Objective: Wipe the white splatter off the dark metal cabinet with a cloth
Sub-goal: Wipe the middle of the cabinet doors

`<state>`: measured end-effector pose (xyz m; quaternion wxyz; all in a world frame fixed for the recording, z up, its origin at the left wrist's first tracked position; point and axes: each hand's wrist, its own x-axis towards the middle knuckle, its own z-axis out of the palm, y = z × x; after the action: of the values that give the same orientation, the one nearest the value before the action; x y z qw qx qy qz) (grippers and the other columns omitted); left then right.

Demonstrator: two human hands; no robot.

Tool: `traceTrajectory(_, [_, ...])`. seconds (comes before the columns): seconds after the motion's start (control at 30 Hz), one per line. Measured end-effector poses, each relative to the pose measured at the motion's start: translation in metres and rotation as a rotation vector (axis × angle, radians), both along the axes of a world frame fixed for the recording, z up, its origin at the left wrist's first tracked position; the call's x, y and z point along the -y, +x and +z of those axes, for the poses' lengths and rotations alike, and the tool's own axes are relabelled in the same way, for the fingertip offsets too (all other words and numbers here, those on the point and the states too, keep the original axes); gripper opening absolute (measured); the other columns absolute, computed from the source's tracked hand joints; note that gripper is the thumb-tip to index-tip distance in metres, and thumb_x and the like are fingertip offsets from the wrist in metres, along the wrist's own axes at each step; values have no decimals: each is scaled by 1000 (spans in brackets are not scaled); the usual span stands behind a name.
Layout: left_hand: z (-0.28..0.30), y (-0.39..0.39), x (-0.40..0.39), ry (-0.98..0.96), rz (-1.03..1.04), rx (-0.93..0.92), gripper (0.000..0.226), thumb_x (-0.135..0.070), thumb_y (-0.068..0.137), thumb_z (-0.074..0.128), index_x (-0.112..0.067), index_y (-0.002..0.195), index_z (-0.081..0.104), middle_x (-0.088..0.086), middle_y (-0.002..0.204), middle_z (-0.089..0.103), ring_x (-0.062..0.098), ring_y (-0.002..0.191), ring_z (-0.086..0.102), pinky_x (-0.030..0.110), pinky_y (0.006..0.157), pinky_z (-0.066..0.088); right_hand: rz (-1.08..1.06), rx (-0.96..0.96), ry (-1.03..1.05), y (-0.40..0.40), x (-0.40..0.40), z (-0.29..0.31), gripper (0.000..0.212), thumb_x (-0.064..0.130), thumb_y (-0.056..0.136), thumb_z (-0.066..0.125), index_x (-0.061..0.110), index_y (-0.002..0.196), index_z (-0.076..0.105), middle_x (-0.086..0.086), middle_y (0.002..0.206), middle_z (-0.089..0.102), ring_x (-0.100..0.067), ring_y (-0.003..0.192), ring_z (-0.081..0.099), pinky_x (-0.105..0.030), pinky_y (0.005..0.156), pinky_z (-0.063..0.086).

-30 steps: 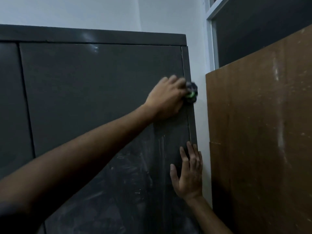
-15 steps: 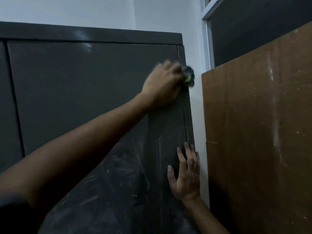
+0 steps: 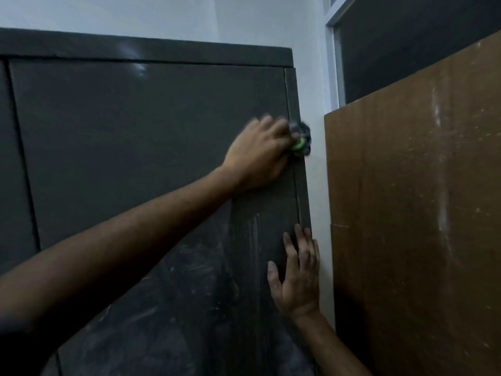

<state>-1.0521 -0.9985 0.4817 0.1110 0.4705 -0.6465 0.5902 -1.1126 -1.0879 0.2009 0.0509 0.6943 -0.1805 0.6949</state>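
A dim corner where a dark metal cabinet (image 3: 135,137) stands against a pale wall (image 3: 314,99), a brown board (image 3: 420,213) leaning at three o'clock. Nearest, at five o'clock, the right hand (image 3: 296,278) lies flat, fingers straight, bracing the door's edge. Smeared white splatter (image 3: 189,267) clouds the lower panel around it. Farther up, at one o'clock, the left hand (image 3: 260,153) clutches a bunched cloth (image 3: 301,138), dark with a green patch, against the door's right edge. Over the past second the cloth rose along that edge, then dropped back, suggesting a scrubbing stroke; the hazy lower area appears largely unwiped.
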Motion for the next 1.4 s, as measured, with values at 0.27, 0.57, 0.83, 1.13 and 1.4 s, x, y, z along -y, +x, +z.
traceTrajectory(0.27, [-39, 31, -21, -87, 71, 24, 46, -33, 99, 57, -16, 141, 59, 13, 121, 59, 33, 98, 54, 45, 79, 45, -14, 2, 11, -1, -2, 1, 65, 41, 96, 52, 9, 151, 39, -19, 162, 34, -39, 153, 27, -59, 123, 26])
traceTrajectory(0.57, [-135, 18, -19, 211, 40, 175, 57, -40, 91, 58, -17, 144, 59, 4, 132, 57, 24, 100, 50, 37, 80, 42, 68, 1, 201, -33, -19, 1, 44, 46, 99, 52, 10, 122, 62, -15, 133, 53, -35, 123, 52, -55, 97, 50])
traceTrajectory(0.83, [-143, 4, -41, 412, -2, -266, 74, -47, 90, 47, -15, 157, 42, 3, 127, 54, 18, 101, 45, 34, 85, 38, 702, 200, 788, -67, -53, 35, 22, 43, 99, 64, 23, 104, 71, 2, 95, 76, -10, 89, 71, -36, 76, 58])
traceTrajectory(1.13, [-136, 1, -94, 648, -459, -982, 69, -15, 84, 57, -11, 151, 41, 2, 130, 65, 12, 122, 63, 31, 105, 53, 928, 431, 1106, -58, -65, 78, 31, 24, 92, 75, 12, 120, 69, -7, 108, 77, -21, 96, 76, -39, 79, 65])
traceTrajectory(1.4, [-165, 50, -162, 310, -200, -594, 38, -29, 87, 58, -17, 122, 64, -5, 116, 61, 17, 105, 57, 35, 89, 48, 742, 689, 936, -68, -69, 83, 9, 17, 93, 67, 22, 99, 63, -2, 102, 72, -22, 99, 71, -35, 83, 60])
